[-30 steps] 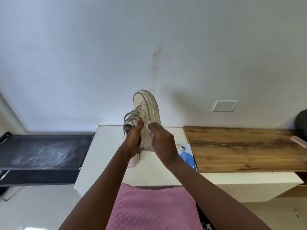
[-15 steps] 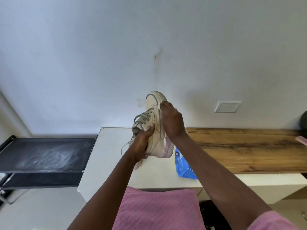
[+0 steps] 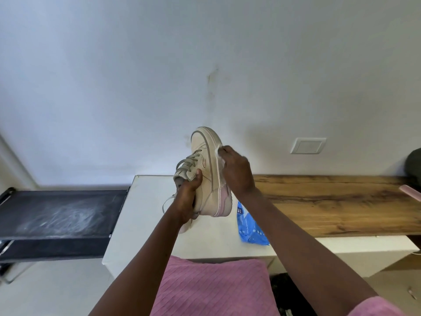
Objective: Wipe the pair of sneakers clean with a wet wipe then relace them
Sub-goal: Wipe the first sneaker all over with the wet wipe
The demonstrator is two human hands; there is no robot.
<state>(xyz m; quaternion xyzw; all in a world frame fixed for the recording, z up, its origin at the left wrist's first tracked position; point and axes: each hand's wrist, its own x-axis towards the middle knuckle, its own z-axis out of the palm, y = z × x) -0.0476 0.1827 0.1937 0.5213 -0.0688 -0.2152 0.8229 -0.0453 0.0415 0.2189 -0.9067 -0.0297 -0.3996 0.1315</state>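
A cream sneaker (image 3: 208, 179) with grey laces and a pink heel is held up in the air, toe pointing up, above the white cabinet top (image 3: 148, 215). My left hand (image 3: 188, 197) grips it at the tongue and opening. My right hand (image 3: 237, 172) presses a white wet wipe (image 3: 218, 153) against the sole edge on the sneaker's right side. A little of the second sneaker (image 3: 185, 226) shows on the cabinet below my left wrist. A blue wipes packet (image 3: 249, 226) lies on the cabinet, to the right.
A wooden board (image 3: 330, 201) runs right from the cabinet along the wall. A black shelf (image 3: 57, 215) stands to the left. A wall switch plate (image 3: 307, 145) sits above the board. A pink object (image 3: 410, 191) lies at the board's far right. My pink clothing (image 3: 205, 290) fills the bottom.
My right hand with the wipe moved from the lower side of the sneaker up along the sole edge near the toe. The sneaker tilted slightly, showing its pink heel.
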